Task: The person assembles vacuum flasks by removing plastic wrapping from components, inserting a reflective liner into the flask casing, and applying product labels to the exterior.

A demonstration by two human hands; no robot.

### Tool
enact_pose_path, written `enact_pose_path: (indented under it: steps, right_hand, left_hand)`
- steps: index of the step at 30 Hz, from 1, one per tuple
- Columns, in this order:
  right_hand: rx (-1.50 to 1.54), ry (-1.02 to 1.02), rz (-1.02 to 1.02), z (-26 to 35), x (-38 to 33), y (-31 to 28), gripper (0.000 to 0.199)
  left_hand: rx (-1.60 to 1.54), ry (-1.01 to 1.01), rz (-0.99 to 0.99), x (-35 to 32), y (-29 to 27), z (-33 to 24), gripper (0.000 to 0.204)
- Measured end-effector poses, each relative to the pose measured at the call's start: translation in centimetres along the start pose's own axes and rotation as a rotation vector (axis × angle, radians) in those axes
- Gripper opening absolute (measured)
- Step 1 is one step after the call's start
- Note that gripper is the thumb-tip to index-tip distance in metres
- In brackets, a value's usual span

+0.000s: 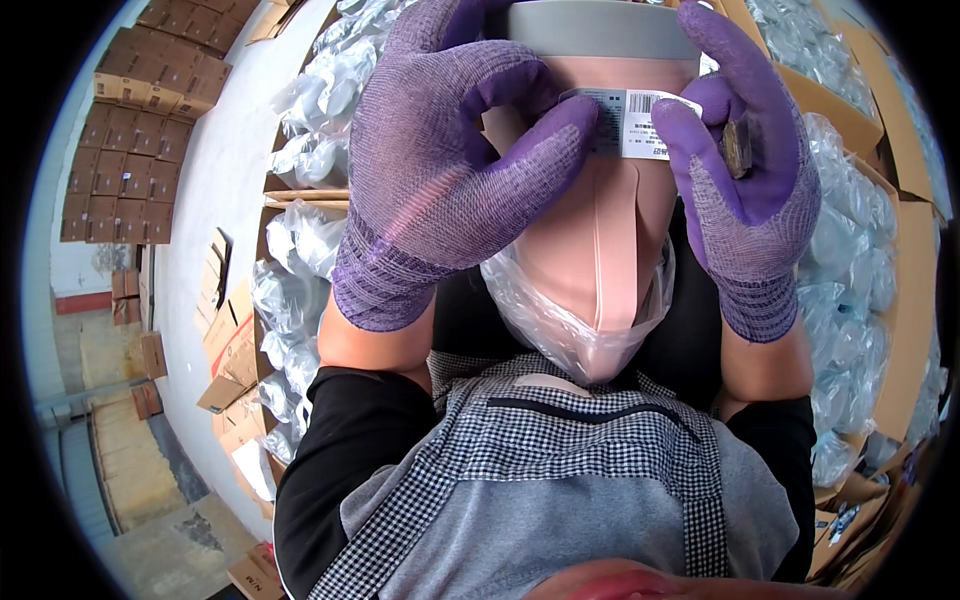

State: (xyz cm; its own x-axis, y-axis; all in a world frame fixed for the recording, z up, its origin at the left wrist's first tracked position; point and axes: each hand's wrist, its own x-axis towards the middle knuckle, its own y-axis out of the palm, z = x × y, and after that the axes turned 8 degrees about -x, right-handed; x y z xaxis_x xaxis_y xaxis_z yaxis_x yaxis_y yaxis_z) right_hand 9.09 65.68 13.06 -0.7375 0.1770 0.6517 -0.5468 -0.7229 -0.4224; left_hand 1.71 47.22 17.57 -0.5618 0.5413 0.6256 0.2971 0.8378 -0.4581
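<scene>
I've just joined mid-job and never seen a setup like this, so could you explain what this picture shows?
There is no machine here: these are a person's hands in purple gloves. One fisheye camera on the head looks down, so picture left is the person's left and edges bend.

The left hand and right hand are at a pink tapered item with a grey band, held in front of the body. Both thumbs are at a white label. Clear plastic surrounds the item's lower part. A small dark piece shows at the right hand; I cannot tell what it is.

Clear-wrapped goods fill cartons on both sides; brown boxes stand stacked at far left.
</scene>
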Motion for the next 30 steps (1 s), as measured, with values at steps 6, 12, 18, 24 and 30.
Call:
enact_pose_path:
  steps: [6,12,18,24,30]
  right_hand:
    - [0.094,-0.077,-0.048,-2.0,0.1,0.8,0.046]
    - [0.049,-0.058,-0.085,-2.0,0.1,1.2,0.041]
    - [-0.016,0.014,-0.149,-3.2,-0.2,1.7,0.053]
    - [0.837,0.039,-0.016,-3.0,-0.9,-0.8,0.042]
    - [1.512,0.48,0.178,-3.7,0.1,1.1,0.051]
  left_hand:
    - [-0.036,-0.013,0.046,0.2,-0.8,2.0,0.01]
    - [-0.022,0.014,0.029,0.3,-0.3,2.5,0.013]
    - [0.143,-0.045,-0.01,0.7,-0.5,1.5,0.023]
    - [-0.09,0.205,0.015,-0.6,-1.2,4.7,0.061]
    - [-0.265,0.113,-0.181,-1.3,0.9,4.5,0.073]
